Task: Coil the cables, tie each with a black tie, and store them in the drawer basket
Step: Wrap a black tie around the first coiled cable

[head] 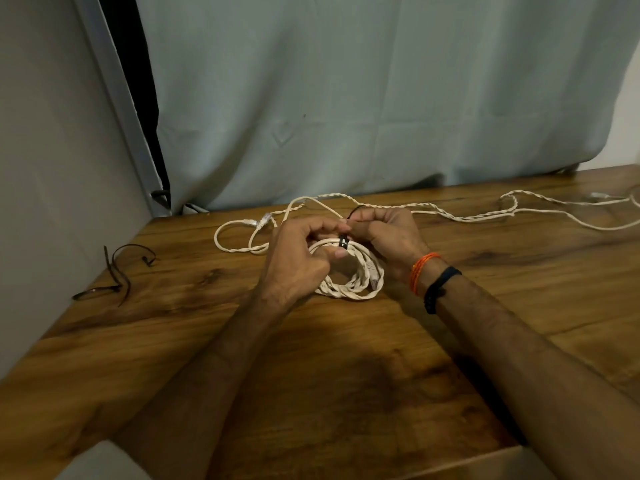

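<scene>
Coil (349, 275) of white cable being tied on the table (346, 375).
Left hand (298, 258) pinches the coil's top, thumb pressed on the loops; right hand (388, 233) grips the tail of the black tie (343, 241) wrapped there. The cable looks light, soft and springy, likely to unwind unless held at the tie. More cable (485, 213) lies loose behind; spare ties (114, 271) rest well to the left. No drawer basket shows.
</scene>
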